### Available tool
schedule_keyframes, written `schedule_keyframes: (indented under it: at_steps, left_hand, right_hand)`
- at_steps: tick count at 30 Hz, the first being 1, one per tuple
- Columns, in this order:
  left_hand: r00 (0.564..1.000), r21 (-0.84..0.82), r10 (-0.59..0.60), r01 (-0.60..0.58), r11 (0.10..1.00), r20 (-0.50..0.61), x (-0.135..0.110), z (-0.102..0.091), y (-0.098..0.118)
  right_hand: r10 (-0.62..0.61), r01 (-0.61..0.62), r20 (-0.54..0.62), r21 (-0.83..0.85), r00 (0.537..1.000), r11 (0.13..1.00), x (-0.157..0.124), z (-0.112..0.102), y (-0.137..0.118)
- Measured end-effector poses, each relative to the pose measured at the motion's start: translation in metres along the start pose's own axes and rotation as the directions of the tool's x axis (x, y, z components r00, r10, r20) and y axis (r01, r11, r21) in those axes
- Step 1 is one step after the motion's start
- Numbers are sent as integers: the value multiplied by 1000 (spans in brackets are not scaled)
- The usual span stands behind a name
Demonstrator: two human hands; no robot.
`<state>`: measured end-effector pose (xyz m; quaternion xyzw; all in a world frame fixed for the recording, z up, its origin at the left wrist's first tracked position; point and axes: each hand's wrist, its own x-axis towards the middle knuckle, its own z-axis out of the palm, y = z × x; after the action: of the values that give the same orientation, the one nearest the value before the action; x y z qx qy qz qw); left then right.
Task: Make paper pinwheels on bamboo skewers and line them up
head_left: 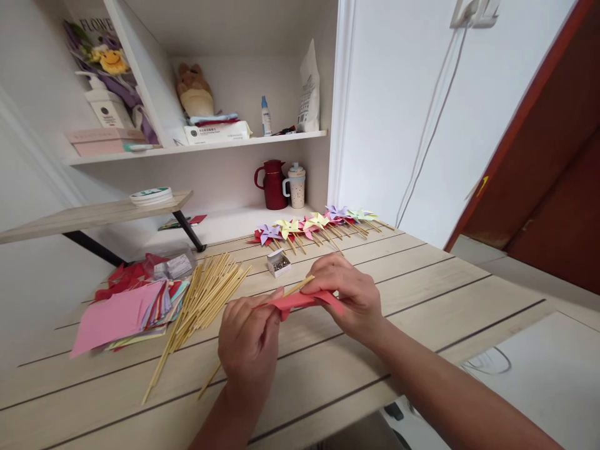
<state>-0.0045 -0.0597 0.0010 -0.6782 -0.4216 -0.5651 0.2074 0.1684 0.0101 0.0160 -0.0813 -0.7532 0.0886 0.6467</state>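
Red folded paper (300,301), with the look of a pinwheel, is stretched between my two hands above the table. My left hand (248,337) pinches its left end between thumb and fingers. At the other end my right hand (349,294) has its fingers closed on the paper. A thin wooden stick (299,285) shows just behind the paper, close to my right fingertips; which hand holds it I cannot tell. Beyond my hands stands a small open box of metal pins (280,265). Another stick (209,381) lies partly hidden by my left hand.
Left of my hands lie a heap of wooden sticks (206,294) and a stack of coloured paper sheets (117,312). Finished pinwheels (319,222) line the table's back edge. A small raised shelf (107,212) stands at left. A dark red jug (274,185) and a cup (297,186) are behind.
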Motion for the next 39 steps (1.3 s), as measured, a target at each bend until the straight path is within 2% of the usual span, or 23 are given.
schedule_keyframes:
  at_steps: [8, 17, 24, 39]
  left_hand:
    - [999, 17, -40, 40, 999, 17, 0, 0, 3]
    - [999, 7, -15, 14, 1000, 42, -2, 0, 2]
    - [999, 38, 37, -38, 999, 14, 0, 1, 2]
    - [1000, 34, 19, -19, 999, 4, -1, 2, 4]
  right_hand:
    - [-40, 40, 0, 20, 999, 999, 3, -1, -1]
    - [-52, 52, -16, 52, 999, 997, 4, 0, -2]
    - [-76, 76, -9, 57, 997, 995, 7, -2, -2]
    - [-73, 73, -8, 77, 997, 994, 4, -1, 0]
